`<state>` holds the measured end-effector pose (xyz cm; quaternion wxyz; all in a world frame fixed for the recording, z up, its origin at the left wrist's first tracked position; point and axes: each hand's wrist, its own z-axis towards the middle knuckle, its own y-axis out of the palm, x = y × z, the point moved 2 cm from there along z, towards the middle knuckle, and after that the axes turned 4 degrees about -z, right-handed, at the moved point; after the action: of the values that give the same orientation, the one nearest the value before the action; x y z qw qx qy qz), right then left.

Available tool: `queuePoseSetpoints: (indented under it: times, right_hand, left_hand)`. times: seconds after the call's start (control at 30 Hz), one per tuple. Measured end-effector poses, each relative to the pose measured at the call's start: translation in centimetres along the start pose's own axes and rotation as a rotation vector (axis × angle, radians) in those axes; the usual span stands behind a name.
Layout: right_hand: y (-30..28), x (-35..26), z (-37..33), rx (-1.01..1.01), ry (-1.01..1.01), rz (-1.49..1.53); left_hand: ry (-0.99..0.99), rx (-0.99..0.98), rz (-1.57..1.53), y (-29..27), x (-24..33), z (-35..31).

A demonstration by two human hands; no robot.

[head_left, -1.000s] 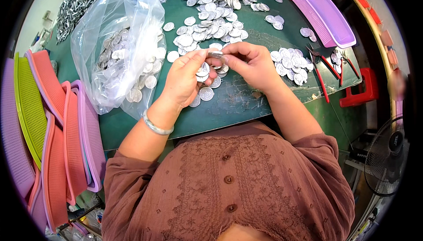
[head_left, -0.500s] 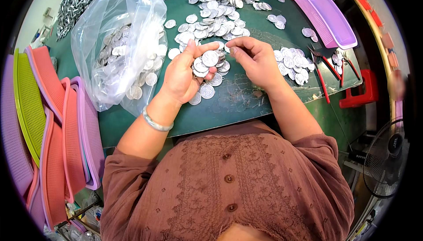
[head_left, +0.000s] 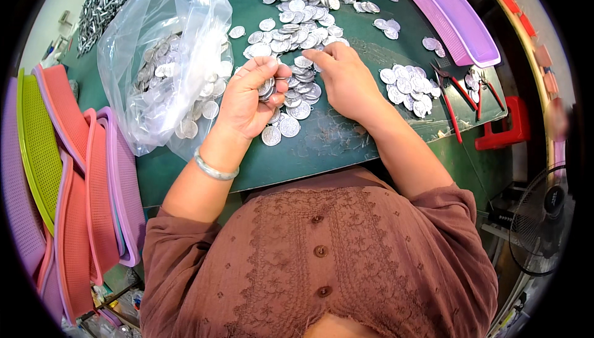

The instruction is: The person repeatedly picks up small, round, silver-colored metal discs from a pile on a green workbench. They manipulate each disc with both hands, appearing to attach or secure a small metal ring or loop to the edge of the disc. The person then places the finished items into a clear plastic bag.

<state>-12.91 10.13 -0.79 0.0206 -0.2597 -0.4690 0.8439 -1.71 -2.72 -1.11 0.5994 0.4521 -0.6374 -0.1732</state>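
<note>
Several silver coin-shaped charms with small loops lie in my left hand (head_left: 250, 94), its fingers curled closed around them. A bangle circles that wrist. My right hand (head_left: 346, 81) reaches over the heap of silver charms (head_left: 300, 32), palm down. Its foremost fingertip touches or hovers just above the charms, and I see nothing held in it; its other fingertips are partly hidden. Between the hands, more charms (head_left: 289, 126) lie in a loose trail toward the table's near side. A clear plastic bag (head_left: 158, 90) holding more charms lies left of my left hand.
A separate pile of charms (head_left: 409, 87) lies right of my right hand. Beside it are red-handled pliers (head_left: 453, 112) and a purple basket (head_left: 455, 19). Stacked baskets (head_left: 74, 171) stand at the left. Dark metal pieces (head_left: 111, 4) are heaped at the far left.
My left fingers have curled over the charms that lay on the open hand. My right hand has moved forward and left, from a pinch beside the left fingers to over the heap.
</note>
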Motion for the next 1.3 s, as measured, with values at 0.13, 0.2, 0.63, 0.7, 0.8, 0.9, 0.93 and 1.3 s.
queuePoseSetpoints:
  times: [0.13,0.2,0.63,0.7,0.8,0.9,0.93,1.3]
  right_hand:
    - [0.6,0.0,0.2,-0.031,-0.064,-0.187]
    - [0.5,0.0,0.4,-0.025,-0.094,-0.186]
    - [-0.8,0.1,0.2,-0.202,0.193,0.684]
    - [-0.8,-0.1,0.1,-0.201,0.174,0.756]
    - [-1.1,-0.4,0.1,-0.173,0.170,0.790]
    - [-0.9,0.1,0.0,-0.172,0.231,0.903]
    - [-0.9,0.3,0.0,-0.181,0.257,0.967]
    - [-1.3,0.4,-0.1,-0.279,0.369,1.144]
  left_hand:
    - [0.012,0.077,0.085,0.4,-0.2,-0.2]
    - [0.002,0.050,0.086,0.2,-0.2,-0.1]
    - [0.097,0.077,0.450,1.3,-0.8,-0.7]
    - [0.078,0.058,0.477,1.2,-0.9,-0.8]
    - [0.067,0.052,0.501,1.4,-0.9,-0.9]
    - [0.067,0.059,0.492,1.4,-0.9,-0.9]
    - [0.068,0.062,0.484,1.3,-0.9,-0.9]
    - [0.070,0.079,0.398,1.2,-0.7,-0.8]
